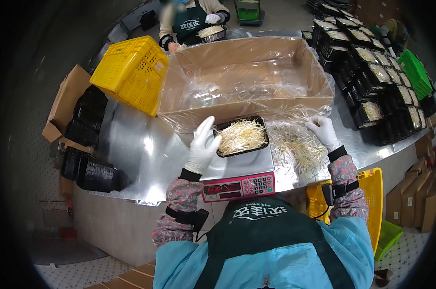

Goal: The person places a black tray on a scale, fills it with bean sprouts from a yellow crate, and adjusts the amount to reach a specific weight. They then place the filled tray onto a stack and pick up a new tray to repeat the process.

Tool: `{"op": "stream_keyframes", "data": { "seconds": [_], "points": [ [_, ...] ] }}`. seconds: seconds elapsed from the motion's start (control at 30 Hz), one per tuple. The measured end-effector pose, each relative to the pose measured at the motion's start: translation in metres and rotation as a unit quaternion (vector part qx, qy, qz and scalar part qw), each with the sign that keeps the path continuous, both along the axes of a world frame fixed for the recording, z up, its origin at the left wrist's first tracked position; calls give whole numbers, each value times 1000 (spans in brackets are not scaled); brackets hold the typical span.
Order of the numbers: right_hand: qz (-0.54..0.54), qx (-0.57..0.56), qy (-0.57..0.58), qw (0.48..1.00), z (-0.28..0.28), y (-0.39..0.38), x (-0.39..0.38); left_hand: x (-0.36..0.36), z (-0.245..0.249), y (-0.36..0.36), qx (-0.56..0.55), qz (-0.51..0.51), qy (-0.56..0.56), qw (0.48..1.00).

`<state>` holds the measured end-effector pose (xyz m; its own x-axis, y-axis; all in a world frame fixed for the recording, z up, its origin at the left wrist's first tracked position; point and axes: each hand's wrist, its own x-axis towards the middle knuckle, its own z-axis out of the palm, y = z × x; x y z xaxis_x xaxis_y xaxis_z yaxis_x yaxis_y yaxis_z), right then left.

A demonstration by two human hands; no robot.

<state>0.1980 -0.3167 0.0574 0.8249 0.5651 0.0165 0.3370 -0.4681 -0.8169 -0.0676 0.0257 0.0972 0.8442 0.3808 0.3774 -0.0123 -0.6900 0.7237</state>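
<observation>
A black tray (265, 143) filled with bean sprouts (242, 137) rests on the weighing scale (237, 187), which has a red front panel with a lit display and keys. Beside the tray's left edge is my left hand (199, 150), white-gloved, its fingers spread and holding nothing. My right hand (325, 132), also gloved, hovers at the upper right of a loose heap of bean sprouts (299, 150) on the table. Its thumb and fingertips are pinched together on thin sprout strands.
A large plastic-lined cardboard box (247, 105) stands behind the scale, with a yellow crate (129, 70) to its left. Stacked black trays (98, 174) sit at left; filled trays (367, 72) are piled at right. Across the table a person (194, 21) holds a tray.
</observation>
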Motion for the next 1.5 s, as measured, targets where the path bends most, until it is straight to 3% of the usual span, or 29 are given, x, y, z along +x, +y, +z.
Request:
{"op": "stream_keyframes", "data": {
  "seconds": [0.03, 0.13, 0.23, 0.27, 0.33, 0.37, 0.47, 0.53, 0.57, 0.63, 0.7, 0.8, 0.9, 0.93, 1.07, 1.1, 1.17, 1.27, 1.37, 1.43, 1.5],
  "points": [
    [-13, 27, 34, 999, -19, -7, 2, -9, 1, 8, -19, 29, -2, 999],
    [69, -230, -56, 969, -49, -28, 1, -29, -47, 62, -134, 87, 6, 987],
    [134, -303, -153, 931, -45, -27, -6, -40, -67, 85, -165, 116, 75, 977],
    [121, -310, -94, 938, -34, -14, -3, -35, -72, 83, -183, 121, 87, 972],
    [109, -107, -60, 987, -20, 20, -12, -17, -73, 67, -228, 118, 102, 961],
    [124, -63, -87, 986, -5, 42, -23, -3, -66, 50, -255, 111, 104, 955],
    [196, 58, -172, 964, 18, 109, -63, 31, -59, 6, -55, 80, 161, 982],
    [239, 45, -257, 935, 7, 142, -83, 35, -60, -18, 133, 74, 144, 978],
    [244, 33, -307, 919, -14, 156, -87, 36, -65, -21, 150, 69, 101, 981],
    [279, -71, -302, 909, -24, 162, -107, 33, -73, -24, 105, 70, 43, 991],
    [267, -94, -310, 907, -17, 159, -117, 33, -80, -24, 101, 68, 12, 992],
    [315, 18, -167, 934, -15, 145, -91, 27, -85, -16, 52, 44, -2, 998],
    [260, 133, -71, 954, 7, 129, -78, 28, -89, -7, 54, 43, 4, 998],
    [239, 136, -105, 956, 2, 129, -79, 30, -74, -13, 99, 20, 24, 995],
    [208, -13, -208, 956, -41, 146, -110, 54, -56, -29, 222, -149, 40, 963],
    [179, -40, -260, 948, -56, 151, -115, 59, -54, -32, 225, -140, 69, 962],
    [171, -72, -222, 957, -51, 158, -115, 69, -52, -32, 231, -129, 123, 957],
    [227, -67, -175, 956, -29, 150, -102, 75, -61, -32, 275, -108, 115, 948],
    [193, 156, -192, 949, -15, 108, -81, 63, -58, -38, 262, -67, 123, 955],
    [87, 177, -90, 976, -7, 63, -54, 54, -62, -35, 251, -43, 151, 955],
    [-36, 103, -55, 992, -37, 10, -23, 50, -64, -31, 249, -38, 158, 955]
  ]
}}
